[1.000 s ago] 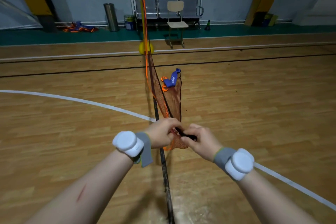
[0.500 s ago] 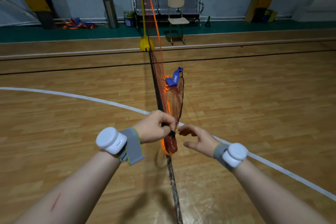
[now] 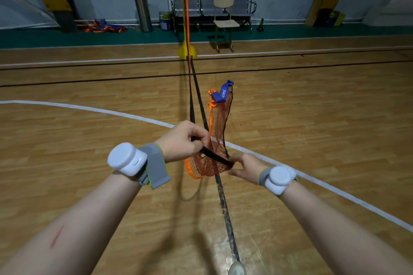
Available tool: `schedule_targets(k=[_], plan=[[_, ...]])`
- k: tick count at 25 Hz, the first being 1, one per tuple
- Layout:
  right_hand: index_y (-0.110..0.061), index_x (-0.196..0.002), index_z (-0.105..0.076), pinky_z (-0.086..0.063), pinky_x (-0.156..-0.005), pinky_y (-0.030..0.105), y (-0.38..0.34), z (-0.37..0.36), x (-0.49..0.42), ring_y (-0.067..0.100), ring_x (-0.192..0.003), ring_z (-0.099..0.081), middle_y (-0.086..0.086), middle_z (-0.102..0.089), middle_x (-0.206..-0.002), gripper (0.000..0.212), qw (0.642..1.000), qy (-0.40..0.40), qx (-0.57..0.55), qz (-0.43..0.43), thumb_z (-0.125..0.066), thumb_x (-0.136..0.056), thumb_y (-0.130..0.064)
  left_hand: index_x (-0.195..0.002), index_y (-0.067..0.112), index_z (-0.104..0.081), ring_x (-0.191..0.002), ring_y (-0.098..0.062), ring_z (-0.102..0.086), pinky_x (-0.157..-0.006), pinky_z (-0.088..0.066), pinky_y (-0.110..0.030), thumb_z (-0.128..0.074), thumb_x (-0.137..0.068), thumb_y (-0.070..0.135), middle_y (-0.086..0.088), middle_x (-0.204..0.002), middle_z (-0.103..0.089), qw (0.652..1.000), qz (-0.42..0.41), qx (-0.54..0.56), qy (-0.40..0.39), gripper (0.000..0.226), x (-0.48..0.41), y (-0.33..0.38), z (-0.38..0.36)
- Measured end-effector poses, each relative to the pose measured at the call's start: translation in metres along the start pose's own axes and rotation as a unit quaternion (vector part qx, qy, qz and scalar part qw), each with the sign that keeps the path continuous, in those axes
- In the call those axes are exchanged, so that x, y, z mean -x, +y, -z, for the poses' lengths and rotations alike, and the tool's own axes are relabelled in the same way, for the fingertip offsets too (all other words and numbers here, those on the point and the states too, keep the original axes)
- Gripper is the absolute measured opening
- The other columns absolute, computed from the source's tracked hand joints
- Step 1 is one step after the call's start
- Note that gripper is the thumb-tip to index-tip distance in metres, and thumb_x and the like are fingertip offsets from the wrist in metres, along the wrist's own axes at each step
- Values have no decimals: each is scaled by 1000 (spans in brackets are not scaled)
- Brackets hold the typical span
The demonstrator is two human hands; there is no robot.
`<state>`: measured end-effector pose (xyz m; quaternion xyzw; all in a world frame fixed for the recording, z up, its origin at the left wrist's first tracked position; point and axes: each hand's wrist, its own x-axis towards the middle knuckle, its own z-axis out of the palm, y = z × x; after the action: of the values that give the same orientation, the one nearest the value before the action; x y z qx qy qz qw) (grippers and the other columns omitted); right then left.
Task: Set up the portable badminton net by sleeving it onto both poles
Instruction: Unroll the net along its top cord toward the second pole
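Left hand curls round the black band; just right of that grip the net sits bunched, its blue tag above both grips; right hand pinches the band's far end; best, I judge, to keep the band taut between grips and shake the net untwisted before sleeving.

Wooden floor, yellow pole base, 1 chair, metal bin, paint can

Orange mesh net, blue tag, yellow pole base, white wrist bands
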<state>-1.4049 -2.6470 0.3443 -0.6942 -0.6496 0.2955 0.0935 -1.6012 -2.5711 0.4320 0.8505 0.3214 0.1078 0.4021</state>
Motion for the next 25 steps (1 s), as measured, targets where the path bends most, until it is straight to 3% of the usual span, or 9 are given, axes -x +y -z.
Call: schedule_targets(k=[3,5,7,10,12,15,18,21,25], plan=[[-12,-112,-63,-42,-87,29,17,-11,24,22,-105,-59,4,-67,-109,24,998,21,14,-59,-54,-92,-20,-47,27,-55,-62,-20,-48,-63,-44,-35,-41,-65,11,-6,-59,-53,1000,7,7,19,28,20,-11,7],[-16,-99,-66,-42,-76,30,19,-14,40,23,-88,-58,0,-66,-85,17,997,43,-17,-68,-53,-93,-24,-49,25,-53,-65,-21,-50,-70,-49,-39,-45,-71,7,-7,-62,-54,1000,10,-14,20,29,25,-14,4],[-13,-98,-68,-41,-70,30,12,-17,53,20,-80,-57,4,-66,-81,20,994,82,-48,-58,-53,-93,-24,-58,23,-54,-67,-25,-53,-74,-50,-42,-47,-78,0,-8,-68,-58,999,6,-36,25,31,29,-16,-6],[-5,-97,-69,-40,-70,31,-9,-17,71,21,-78,-57,11,-67,-85,24,989,139,-56,-1,-53,-93,-23,-94,23,-62,-83,-29,-64,-80,-54,-42,-47,-83,3,-3,-94,-64,998,-10,-56,20,27,31,-14,-26],[1,-89,-68,-37,-66,26,-22,-16,78,11,-69,-54,3,-57,-72,27,986,150,-49,44,-54,-92,-22,-122,21,-55,-109,-21,-59,-95,-48,-32,-47,-81,2,0,-119,-58,994,-37,-98,0,46,30,-9,-39],[1,-84,-69,-32,-64,11,-37,-12,86,-3,-67,-50,-12,-43,-69,22,981,171,-45,82,-59,-89,-17,-133,18,-49,-130,-14,-43,-110,-32,-27,-44,-74,4,0,-139,-48,990,-85,-97,-52,60,27,3,-58],[0,-89,-70,-33,-66,9,-39,-10,95,-7,-70,-49,-12,-43,-71,18,976,184,-59,100,-64,-85,-15,-123,17,-56,-123,-17,-48,-105,-37,-28,-48,-77,4,-2,-129,-56,986,-85,-118,-85,49,24,10,-72],[-6,-91,-69,-36,-67,7,-27,-12,104,-6,-69,-50,-13,-47,-71,12,976,182,-94,77,-68,-81,-12,-95,13,-66,-98,-20,-54,-89,-44,-33,-56,-81,15,-1,-96,-61,984,-76,-142,-73,17,24,19,-78],[-18,-75,-55,-43,-72,27,-8,-18,111,11,-72,-51,-3,-55,-74,18,975,144,-169,22,-71,-77,-12,-68,27,-57,-77,-13,-52,-73,-43,-29,-61,-84,27,11,-76,-53,992,-68,-79,-68,17,29,34,-82]])
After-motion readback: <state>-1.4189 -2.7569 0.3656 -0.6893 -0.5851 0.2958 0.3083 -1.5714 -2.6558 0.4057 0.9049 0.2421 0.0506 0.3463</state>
